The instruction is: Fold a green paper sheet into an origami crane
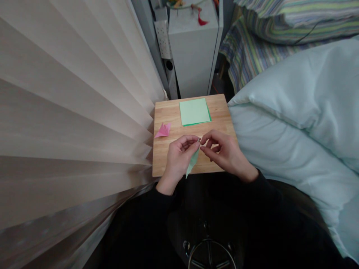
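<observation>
A narrow piece of folded light green paper (192,163) hangs point down from my left hand (180,154), whose thumb and fingers are closed on its upper part. At the paper's top end, the thumb and forefinger of my right hand (221,150) come together in a pinch, its other fingers curled. My left fingers partly hide the folds there. Both hands are over the near part of a small wooden table (167,162). To the left lies a folded pink paper figure (163,130). Beyond the hands rests a stack of square green paper sheets (195,111), the lightest on top.
A pale pleated curtain (84,97) borders the table on the left. Light blue bedding (283,116) lies close on the right, with striped pillows (308,18) behind. A white cabinet (193,59) stands past the far edge. Below is a chair's round metal base (209,243).
</observation>
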A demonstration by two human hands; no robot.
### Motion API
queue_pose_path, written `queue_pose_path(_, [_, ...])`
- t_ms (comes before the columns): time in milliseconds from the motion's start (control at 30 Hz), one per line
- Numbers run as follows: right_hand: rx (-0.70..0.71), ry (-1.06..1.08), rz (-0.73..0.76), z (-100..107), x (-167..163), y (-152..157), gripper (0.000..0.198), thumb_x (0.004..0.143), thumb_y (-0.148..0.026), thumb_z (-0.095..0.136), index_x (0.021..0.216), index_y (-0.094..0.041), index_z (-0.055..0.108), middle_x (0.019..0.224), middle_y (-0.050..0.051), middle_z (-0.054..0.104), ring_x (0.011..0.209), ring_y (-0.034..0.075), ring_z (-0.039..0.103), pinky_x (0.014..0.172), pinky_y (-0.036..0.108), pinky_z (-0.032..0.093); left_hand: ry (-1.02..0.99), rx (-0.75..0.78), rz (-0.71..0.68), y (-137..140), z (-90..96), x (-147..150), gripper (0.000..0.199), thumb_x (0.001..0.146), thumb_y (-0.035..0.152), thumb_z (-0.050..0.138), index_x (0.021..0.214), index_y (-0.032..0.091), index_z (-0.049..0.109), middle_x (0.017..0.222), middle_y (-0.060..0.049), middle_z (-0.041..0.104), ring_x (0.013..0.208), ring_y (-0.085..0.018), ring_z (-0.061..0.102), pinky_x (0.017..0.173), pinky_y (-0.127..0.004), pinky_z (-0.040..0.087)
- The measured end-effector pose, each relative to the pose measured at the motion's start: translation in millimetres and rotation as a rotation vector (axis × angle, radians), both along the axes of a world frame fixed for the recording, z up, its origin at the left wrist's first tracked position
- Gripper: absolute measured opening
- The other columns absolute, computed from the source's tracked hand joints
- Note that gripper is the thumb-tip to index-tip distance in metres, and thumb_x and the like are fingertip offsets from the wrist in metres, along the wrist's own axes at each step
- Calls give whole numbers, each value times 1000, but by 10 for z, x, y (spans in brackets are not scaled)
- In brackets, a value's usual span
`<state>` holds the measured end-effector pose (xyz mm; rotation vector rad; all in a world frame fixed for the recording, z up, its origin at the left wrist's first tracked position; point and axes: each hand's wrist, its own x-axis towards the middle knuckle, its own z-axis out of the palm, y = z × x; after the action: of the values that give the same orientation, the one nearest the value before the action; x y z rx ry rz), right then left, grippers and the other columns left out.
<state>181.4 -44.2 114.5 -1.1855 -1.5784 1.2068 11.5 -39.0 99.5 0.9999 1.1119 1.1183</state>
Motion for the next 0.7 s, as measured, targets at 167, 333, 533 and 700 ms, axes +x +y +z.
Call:
queue_pose_path(167, [-203, 86, -42, -66, -18, 19, 24, 89, -40, 73, 98, -19, 65, 77, -1, 61, 55, 11, 55, 44, 24, 43, -125, -117, 139, 37, -15, -25, 28, 66, 26, 91, 88, 18, 75, 82, -1, 74, 74, -11, 67, 73, -25, 54])
queue_pose_path(333, [-330, 158, 68, -147, -146, 6, 29, 79, -41, 83, 83, -18, 67, 64, -4, 58, 50, 9, 47, 41, 23, 33, -160, -176, 165, 70, -16, -69, 35, 59, 27, 95, 87, 17, 76, 80, -1, 74, 72, -11, 67, 69, -25, 53])
queue_pose_path(533, [-302, 260, 4, -209, -155, 29, 31, 75, -43, 85, 78, -18, 67, 63, -5, 56, 51, 8, 41, 45, 24, 28, -39, -34, 52, 119, 12, -164, 31, 64, 31, 93, 88, 18, 79, 87, -3, 78, 80, -15, 69, 80, -30, 56])
queue_pose_path(700, [-232, 223, -29, -255, -104, 56, 31, 81, -46, 80, 77, -19, 65, 65, -3, 59, 56, 10, 47, 48, 25, 33, 139, 16, -138, 121, 10, -222, 26, 70, 35, 90, 85, 16, 79, 84, -4, 78, 77, -15, 67, 81, -31, 53])
